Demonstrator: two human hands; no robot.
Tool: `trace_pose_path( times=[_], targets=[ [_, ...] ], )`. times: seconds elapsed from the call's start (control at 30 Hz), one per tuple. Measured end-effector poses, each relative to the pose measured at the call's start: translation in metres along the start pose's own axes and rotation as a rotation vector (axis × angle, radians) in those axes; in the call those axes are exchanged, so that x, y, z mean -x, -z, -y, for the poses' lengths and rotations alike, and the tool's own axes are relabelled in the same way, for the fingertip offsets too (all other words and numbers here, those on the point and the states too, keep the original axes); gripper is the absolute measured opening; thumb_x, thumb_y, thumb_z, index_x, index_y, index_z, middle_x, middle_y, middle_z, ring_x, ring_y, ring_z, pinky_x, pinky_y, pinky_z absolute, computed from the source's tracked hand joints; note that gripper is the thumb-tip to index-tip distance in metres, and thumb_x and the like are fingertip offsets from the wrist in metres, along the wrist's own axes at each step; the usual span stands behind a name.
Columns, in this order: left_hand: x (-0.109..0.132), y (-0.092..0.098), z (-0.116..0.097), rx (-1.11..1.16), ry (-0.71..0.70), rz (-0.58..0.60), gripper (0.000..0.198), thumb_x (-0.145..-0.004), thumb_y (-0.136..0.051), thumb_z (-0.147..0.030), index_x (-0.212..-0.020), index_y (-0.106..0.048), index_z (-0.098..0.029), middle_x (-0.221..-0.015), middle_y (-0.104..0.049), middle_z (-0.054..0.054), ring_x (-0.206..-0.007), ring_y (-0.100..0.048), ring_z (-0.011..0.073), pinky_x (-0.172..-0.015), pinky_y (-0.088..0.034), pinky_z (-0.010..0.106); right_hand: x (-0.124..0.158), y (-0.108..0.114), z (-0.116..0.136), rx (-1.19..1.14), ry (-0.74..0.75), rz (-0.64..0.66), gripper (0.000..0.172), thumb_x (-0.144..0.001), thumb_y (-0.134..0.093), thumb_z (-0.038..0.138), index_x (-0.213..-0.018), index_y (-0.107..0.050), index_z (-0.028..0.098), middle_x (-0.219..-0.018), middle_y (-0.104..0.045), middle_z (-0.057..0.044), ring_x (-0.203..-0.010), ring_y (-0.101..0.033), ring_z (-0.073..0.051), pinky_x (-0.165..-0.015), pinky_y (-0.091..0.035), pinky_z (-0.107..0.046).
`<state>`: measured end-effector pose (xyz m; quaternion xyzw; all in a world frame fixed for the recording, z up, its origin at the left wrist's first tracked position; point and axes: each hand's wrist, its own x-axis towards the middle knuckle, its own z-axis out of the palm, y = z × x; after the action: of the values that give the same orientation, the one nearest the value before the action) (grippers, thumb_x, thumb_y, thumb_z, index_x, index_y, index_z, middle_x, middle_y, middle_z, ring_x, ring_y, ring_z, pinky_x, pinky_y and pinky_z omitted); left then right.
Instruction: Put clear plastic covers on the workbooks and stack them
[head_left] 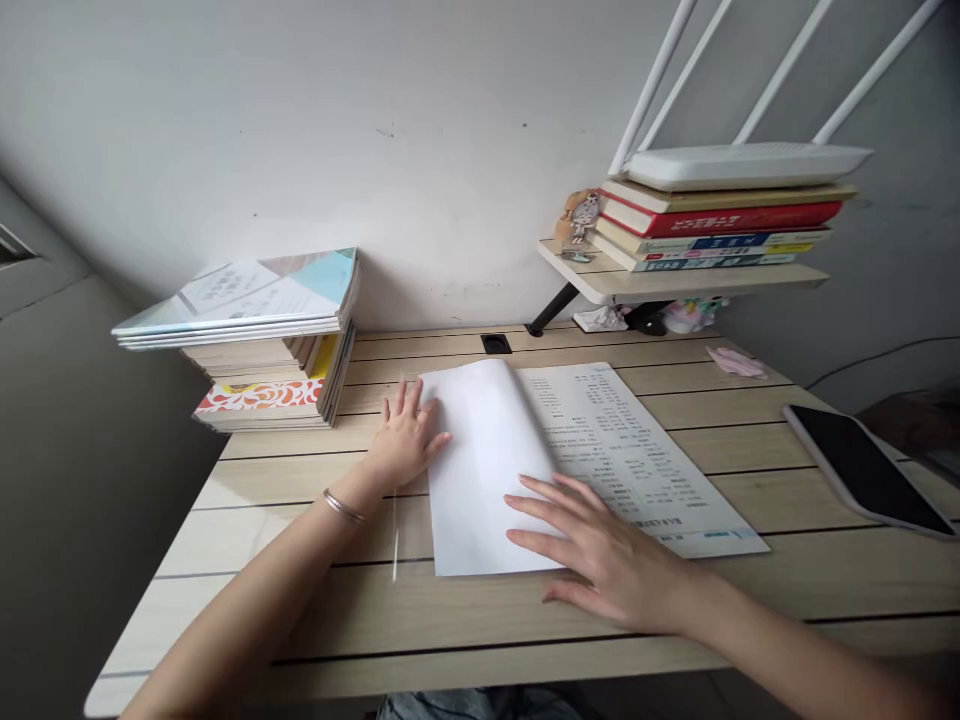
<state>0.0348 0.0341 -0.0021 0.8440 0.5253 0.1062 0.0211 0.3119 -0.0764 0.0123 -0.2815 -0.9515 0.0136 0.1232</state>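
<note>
The left hand (pixel 406 435) lies spread at the left edge of the paper (pixel 480 480), likely to steady it; the right hand (pixel 600 550) rests over the bowed part, seemingly to control the curve. Both hands' fingers are released, grasping nothing. The paper lies mid-tabletop (pixel 480 640), blank white at left (where it creases, I can't tell), densely printed at right.

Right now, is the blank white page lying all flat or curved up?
Partly curved up: the blank white page bulges beside the printed page, and its top edge arches. I cannot tell if it is creased.
</note>
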Motion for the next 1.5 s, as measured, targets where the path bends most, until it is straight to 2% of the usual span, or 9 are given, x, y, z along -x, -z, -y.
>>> trace_pose_path(
  times=[0.13, 0.23, 0.3, 0.47, 0.6, 0.7, 0.9, 1.2, 1.5],
  targets=[
    [0.043, 0.015, -0.020, 0.064, -0.175, 0.162, 0.074, -0.086, -0.030, -0.069, -0.142, -0.035, -0.022, -0.156, -0.014, 0.013, -0.142, -0.001, 0.0371, -0.107, -0.010, 0.066, 0.006, -0.023, -0.005, 0.165, 0.042, -0.111, 0.040, -0.087, -0.051, 0.009, -0.124, -0.057, 0.023, -0.132, -0.055, -0.010, -0.135, -0.033, -0.028, -0.105, -0.033, -0.057],
    [0.065, 0.011, -0.028, 0.094, -0.195, 0.221, 0.092, -0.073, -0.038, -0.080, -0.145, -0.030, -0.023, -0.155, -0.012, 0.014, -0.141, 0.000, 0.0412, -0.105, -0.010, 0.068, -0.005, -0.029, -0.022, 0.259, 0.109, -0.168, 0.041, -0.087, -0.049, 0.006, -0.125, -0.057, 0.020, -0.130, -0.057, -0.011, -0.135, -0.034, -0.028, -0.102, -0.038, -0.057],
    [0.070, 0.004, -0.030, 0.091, -0.169, 0.208, 0.099, -0.070, -0.040, -0.082, -0.146, -0.028, -0.021, -0.155, -0.012, 0.016, -0.140, 0.000, 0.0419, -0.106, -0.009, 0.068, -0.013, -0.028, -0.034, 0.302, 0.144, -0.179, 0.039, -0.088, -0.047, 0.007, -0.124, -0.057, 0.018, -0.129, -0.058, -0.012, -0.132, -0.038, -0.028, -0.100, -0.041, -0.056],
    [0.068, -0.007, -0.033, 0.073, -0.080, 0.138, 0.084, -0.082, -0.038, -0.071, -0.145, -0.032, -0.016, -0.154, -0.015, 0.017, -0.141, -0.005, 0.0394, -0.110, -0.015, 0.060, -0.025, -0.026, -0.046, 0.424, 0.196, -0.262, 0.035, -0.089, -0.044, 0.006, -0.118, -0.061, 0.016, -0.118, -0.064, -0.011, -0.118, -0.053, -0.023, -0.094, -0.050, -0.047],
    [0.059, -0.003, -0.033, 0.064, -0.088, 0.138, 0.081, -0.076, -0.050, -0.069, -0.143, -0.036, -0.024, -0.155, -0.015, 0.014, -0.140, -0.008, 0.0410, -0.108, -0.016, 0.064, -0.029, -0.030, -0.034, 0.477, 0.200, -0.371, 0.029, -0.087, -0.044, 0.004, -0.105, -0.066, 0.011, -0.103, -0.070, -0.010, -0.103, -0.061, -0.022, -0.088, -0.053, -0.041],
    [0.048, 0.001, -0.033, 0.066, -0.103, 0.175, 0.080, -0.072, -0.053, -0.072, -0.140, -0.039, -0.033, -0.155, -0.017, 0.008, -0.140, -0.007, 0.0420, -0.106, -0.012, 0.068, -0.034, -0.031, -0.025, 0.508, 0.185, -0.418, 0.025, -0.086, -0.047, 0.003, -0.097, -0.068, 0.010, -0.092, -0.071, -0.009, -0.092, -0.063, -0.020, -0.083, -0.054, -0.037],
    [0.040, -0.003, -0.034, 0.086, -0.085, 0.152, 0.075, -0.074, -0.049, -0.073, -0.140, -0.039, -0.037, -0.154, -0.023, 0.005, -0.140, -0.008, 0.0411, -0.107, -0.011, 0.067, -0.045, -0.032, -0.023, 0.487, 0.223, -0.434, 0.016, -0.083, -0.054, 0.002, -0.088, -0.068, 0.010, -0.075, -0.068, -0.006, -0.073, -0.062, -0.016, -0.067, -0.054, -0.032],
    [0.042, -0.009, -0.031, 0.108, -0.095, 0.102, 0.070, -0.075, -0.047, -0.073, -0.137, -0.041, -0.041, -0.152, -0.028, 0.003, -0.140, -0.014, 0.0400, -0.107, -0.014, 0.066, -0.044, -0.032, -0.026, 0.428, 0.237, -0.467, 0.016, -0.082, -0.055, 0.002, -0.088, -0.067, 0.011, -0.075, -0.069, -0.005, -0.075, -0.063, -0.016, -0.063, -0.055, -0.029],
    [0.042, -0.012, -0.031, 0.095, -0.097, 0.091, 0.074, -0.074, -0.050, -0.072, -0.139, -0.041, -0.037, -0.152, -0.028, 0.004, -0.140, -0.013, 0.0403, -0.108, -0.014, 0.065, -0.044, -0.031, -0.027, 0.413, 0.280, -0.461, 0.018, -0.084, -0.054, 0.004, -0.089, -0.067, 0.013, -0.077, -0.070, -0.004, -0.075, -0.064, -0.015, -0.064, -0.055, -0.027]
  ],
)
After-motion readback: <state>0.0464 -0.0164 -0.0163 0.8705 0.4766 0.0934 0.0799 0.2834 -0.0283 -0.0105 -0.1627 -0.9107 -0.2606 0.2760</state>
